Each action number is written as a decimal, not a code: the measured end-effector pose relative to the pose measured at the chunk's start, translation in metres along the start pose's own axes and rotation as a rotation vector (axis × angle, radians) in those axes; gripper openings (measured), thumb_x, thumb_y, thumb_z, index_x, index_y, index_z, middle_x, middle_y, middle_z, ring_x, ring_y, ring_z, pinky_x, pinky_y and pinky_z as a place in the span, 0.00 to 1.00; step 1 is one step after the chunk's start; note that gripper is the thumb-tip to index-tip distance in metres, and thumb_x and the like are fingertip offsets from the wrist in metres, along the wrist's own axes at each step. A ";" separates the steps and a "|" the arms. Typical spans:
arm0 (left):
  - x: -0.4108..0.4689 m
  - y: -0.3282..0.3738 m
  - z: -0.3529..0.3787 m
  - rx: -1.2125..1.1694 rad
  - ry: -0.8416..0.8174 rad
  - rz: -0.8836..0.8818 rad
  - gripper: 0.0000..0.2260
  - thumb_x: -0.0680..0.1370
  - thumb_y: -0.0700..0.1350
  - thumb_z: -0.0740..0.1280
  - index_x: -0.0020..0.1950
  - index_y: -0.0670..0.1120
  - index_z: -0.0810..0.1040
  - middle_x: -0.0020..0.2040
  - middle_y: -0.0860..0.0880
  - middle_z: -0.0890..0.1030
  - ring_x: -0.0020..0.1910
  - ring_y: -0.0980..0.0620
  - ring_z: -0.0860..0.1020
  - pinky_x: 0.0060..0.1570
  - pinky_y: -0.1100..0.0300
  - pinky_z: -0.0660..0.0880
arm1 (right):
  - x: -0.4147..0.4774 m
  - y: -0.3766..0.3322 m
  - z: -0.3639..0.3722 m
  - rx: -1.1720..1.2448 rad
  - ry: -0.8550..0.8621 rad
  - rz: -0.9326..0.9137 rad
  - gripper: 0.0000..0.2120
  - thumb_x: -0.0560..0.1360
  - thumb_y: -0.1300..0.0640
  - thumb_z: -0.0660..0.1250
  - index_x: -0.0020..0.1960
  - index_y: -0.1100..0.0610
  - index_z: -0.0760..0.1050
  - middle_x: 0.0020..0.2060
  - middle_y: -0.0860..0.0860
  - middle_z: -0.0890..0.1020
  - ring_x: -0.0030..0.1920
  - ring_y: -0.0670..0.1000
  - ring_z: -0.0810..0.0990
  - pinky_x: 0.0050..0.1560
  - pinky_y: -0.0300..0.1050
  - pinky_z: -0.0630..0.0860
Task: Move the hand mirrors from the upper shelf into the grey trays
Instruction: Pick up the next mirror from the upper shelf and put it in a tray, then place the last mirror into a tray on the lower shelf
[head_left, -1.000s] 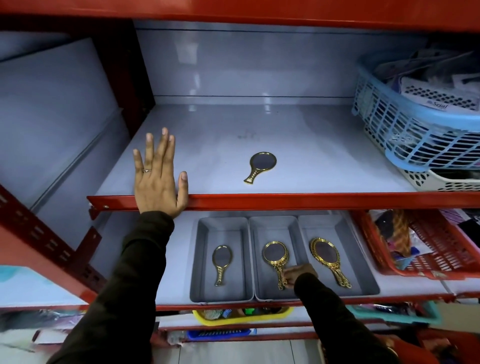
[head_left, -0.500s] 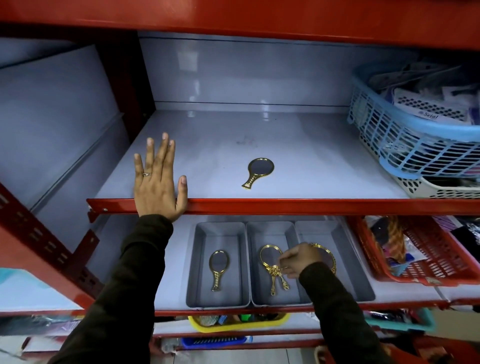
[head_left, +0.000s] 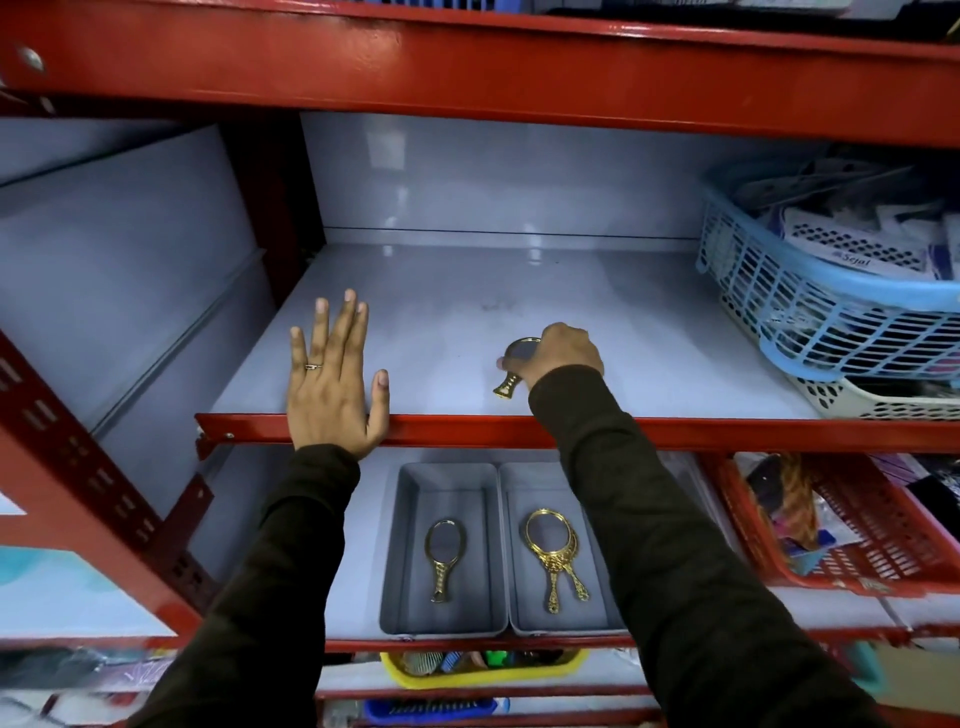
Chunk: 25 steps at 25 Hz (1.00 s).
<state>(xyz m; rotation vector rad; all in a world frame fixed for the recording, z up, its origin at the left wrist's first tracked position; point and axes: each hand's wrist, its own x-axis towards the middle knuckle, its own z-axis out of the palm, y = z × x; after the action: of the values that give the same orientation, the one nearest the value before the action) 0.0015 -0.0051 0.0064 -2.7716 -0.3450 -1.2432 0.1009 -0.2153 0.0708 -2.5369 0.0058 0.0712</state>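
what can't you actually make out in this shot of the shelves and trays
- Head view: the third grey tray is almost wholly hidden by the right sleeve; its contents cannot be seen.
- The upper-shelf mirror: the right hand covers most of its head.
- The blue basket is cut off by the right edge.

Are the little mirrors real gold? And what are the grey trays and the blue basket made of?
Mirrors: shiny gold-coloured frames with bright glints, maybe metal or plated plastic; real gold can't be told. Grey trays: dull, smooth, rounded corners, likely plastic. Blue basket: lattice walls, surely moulded plastic.
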 end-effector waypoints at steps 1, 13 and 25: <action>0.000 0.000 0.000 -0.001 -0.002 -0.001 0.32 0.76 0.51 0.53 0.79 0.41 0.56 0.80 0.45 0.56 0.80 0.44 0.51 0.78 0.46 0.45 | 0.006 -0.004 0.004 -0.086 -0.029 0.003 0.21 0.68 0.43 0.75 0.47 0.59 0.76 0.40 0.53 0.79 0.45 0.56 0.84 0.43 0.44 0.77; 0.001 0.000 0.000 0.006 -0.029 -0.003 0.32 0.76 0.52 0.52 0.79 0.41 0.56 0.80 0.45 0.55 0.80 0.44 0.51 0.78 0.47 0.44 | 0.035 0.019 0.012 0.397 -0.209 0.111 0.23 0.59 0.57 0.83 0.50 0.63 0.81 0.41 0.59 0.87 0.39 0.57 0.87 0.51 0.52 0.84; -0.001 0.000 0.000 -0.001 -0.003 -0.009 0.31 0.77 0.52 0.52 0.79 0.40 0.56 0.80 0.44 0.55 0.79 0.44 0.52 0.78 0.50 0.42 | -0.095 0.096 0.016 0.592 -0.943 -0.039 0.05 0.74 0.61 0.72 0.50 0.58 0.83 0.36 0.51 0.86 0.33 0.44 0.83 0.32 0.35 0.81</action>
<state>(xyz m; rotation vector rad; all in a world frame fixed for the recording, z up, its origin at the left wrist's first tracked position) 0.0007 -0.0051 0.0058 -2.7762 -0.3569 -1.2419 0.0030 -0.2865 0.0085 -1.7118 -0.3385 1.0627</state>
